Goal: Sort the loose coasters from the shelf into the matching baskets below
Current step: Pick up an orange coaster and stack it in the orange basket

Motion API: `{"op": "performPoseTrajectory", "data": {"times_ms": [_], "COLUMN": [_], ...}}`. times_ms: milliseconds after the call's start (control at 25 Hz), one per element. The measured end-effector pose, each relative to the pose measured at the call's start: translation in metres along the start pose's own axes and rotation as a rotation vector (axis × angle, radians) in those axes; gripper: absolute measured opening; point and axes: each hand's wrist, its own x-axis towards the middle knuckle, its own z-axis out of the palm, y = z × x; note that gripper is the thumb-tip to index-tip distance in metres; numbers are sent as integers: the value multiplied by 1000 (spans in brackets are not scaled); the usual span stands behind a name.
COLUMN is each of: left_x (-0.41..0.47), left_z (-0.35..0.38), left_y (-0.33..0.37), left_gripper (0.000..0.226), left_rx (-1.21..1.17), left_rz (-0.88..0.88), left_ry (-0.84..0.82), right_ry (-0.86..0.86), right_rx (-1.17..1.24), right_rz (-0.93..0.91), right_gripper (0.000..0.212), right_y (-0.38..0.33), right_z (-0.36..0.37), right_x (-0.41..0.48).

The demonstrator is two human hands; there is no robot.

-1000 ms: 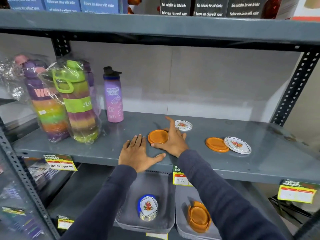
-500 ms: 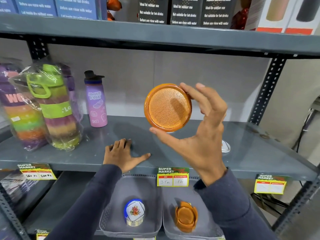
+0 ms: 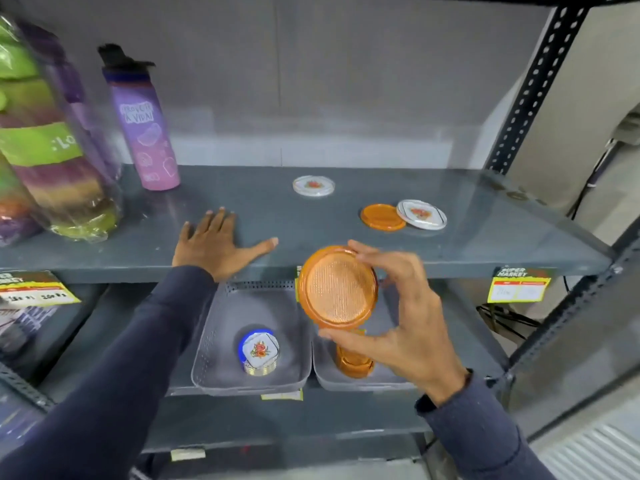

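Note:
My right hand [image 3: 405, 323] grips a round orange coaster [image 3: 337, 287] by its rim, held upright in front of the shelf edge, above the right grey basket [image 3: 332, 379]. That basket holds a stack of orange coasters [image 3: 353, 365]. The left grey basket [image 3: 214, 341] holds a stack of white floral coasters [image 3: 259, 351]. On the grey shelf [image 3: 485, 237] lie one orange coaster [image 3: 382, 217] and two white floral coasters [image 3: 421, 214] [image 3: 313, 185]. My left hand [image 3: 216, 245] rests flat on the shelf, fingers spread, holding nothing.
A purple water bottle [image 3: 142, 126] stands at the back left of the shelf, beside large wrapped multicoloured bottles [image 3: 52, 150]. Yellow price tags [image 3: 517, 285] hang on the shelf's front edge. A black perforated upright [image 3: 533, 88] frames the right side.
My right hand has lowered the orange coaster from in front of the back wall down to the shelf edge, over the right basket. The view tilted downward. My left hand stayed on the shelf.

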Motion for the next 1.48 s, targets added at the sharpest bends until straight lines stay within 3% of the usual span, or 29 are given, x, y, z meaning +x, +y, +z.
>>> {"op": "performPoseTrajectory", "data": {"times_ms": [120,240,600,880,1200,1240,1320,1400,1480], "left_x": [4,5,3,6,5,4,4,2,2], "left_z": [5,6,8,10,8,8,8,7,7], "left_y": [-3,-3,-3,-5,-5,-4,-4,-4,-4], "left_gripper": [129,131,132,129,130,129,126,125,126], "left_rx": [7,-2,-18,0,3,3,2,-4,-2], "left_rz": [4,11,-3,-1,6,8,11,13,17], "left_ry": [11,33,57,85,66,66,65,60,53], "right_ry": [-131,-217,-390,-463,-633,-578,-306,42,269], "right_rx": [-116,-144,-310,-352,-560,-559,-510,-409,-368], "right_rz": [71,270,853,936,811,744,542,232,-55], "right_gripper": [69,59,51,45,47,43,32,18,8], "right_y": [36,87,217,233,219,211,192,160,127], "right_z": [16,43,112,121,119,114,101,80,57], "right_x": [-57,-96,-131,-143,-132,-125,-110,-92,-71]}}
